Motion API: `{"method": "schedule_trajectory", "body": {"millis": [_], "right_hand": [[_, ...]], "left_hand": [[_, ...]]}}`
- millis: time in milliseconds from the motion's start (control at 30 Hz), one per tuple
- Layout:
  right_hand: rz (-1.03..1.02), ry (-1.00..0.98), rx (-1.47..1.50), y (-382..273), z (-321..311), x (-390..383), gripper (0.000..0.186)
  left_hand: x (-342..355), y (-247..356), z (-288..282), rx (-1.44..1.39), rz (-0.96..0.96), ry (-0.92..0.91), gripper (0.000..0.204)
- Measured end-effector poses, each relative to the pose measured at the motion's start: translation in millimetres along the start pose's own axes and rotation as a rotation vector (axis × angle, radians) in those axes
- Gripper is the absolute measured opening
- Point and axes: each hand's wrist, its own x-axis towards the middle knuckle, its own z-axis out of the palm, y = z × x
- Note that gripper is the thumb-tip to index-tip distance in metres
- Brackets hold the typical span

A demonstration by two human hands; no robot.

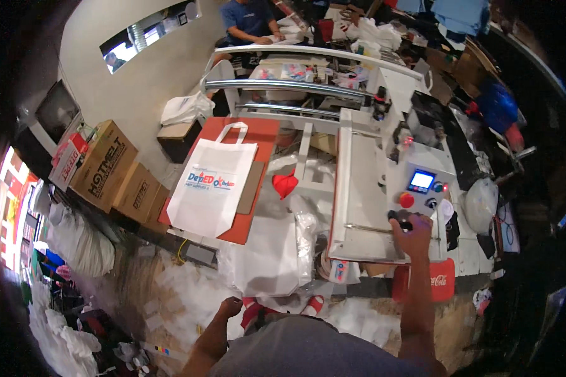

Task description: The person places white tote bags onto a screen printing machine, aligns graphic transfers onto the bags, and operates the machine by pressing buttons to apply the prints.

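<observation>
My right hand [413,234] is closed round a black handle [396,218] at the front of the white heat press head [371,217]. Beside that hand are a red push button [407,200] and a lit control screen [421,181]. Low and close to my body, my left hand [230,306] is curled shut, with nothing visible in it. To the left of the press head, a white tote bag [214,182] with a blue and red print lies flat on an orange-red pad [265,135]. A brown board [250,188] shows under the bag's right edge.
Stacked white bags [261,261] in clear plastic sit below the pad, near my feet. Cardboard boxes [104,166] stand at the left. Metal rails [283,85] cross behind the press. Another person [248,22] works at the far side. A red crate [442,281] sits below my right forearm.
</observation>
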Motion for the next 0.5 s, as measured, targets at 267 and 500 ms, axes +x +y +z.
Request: {"method": "schedule_trajectory", "body": {"millis": [267,500], "right_hand": [[-0.006,0.248,-0.096,-25,21,-9,0.029],[0.342,0.337,0.048,-182,133,-46,0.016]], "left_hand": [[36,15,-98,0.09,0.19,-0.356,0.049],[58,99,-293,-0.093,0.422,-0.46,0.034]]}}
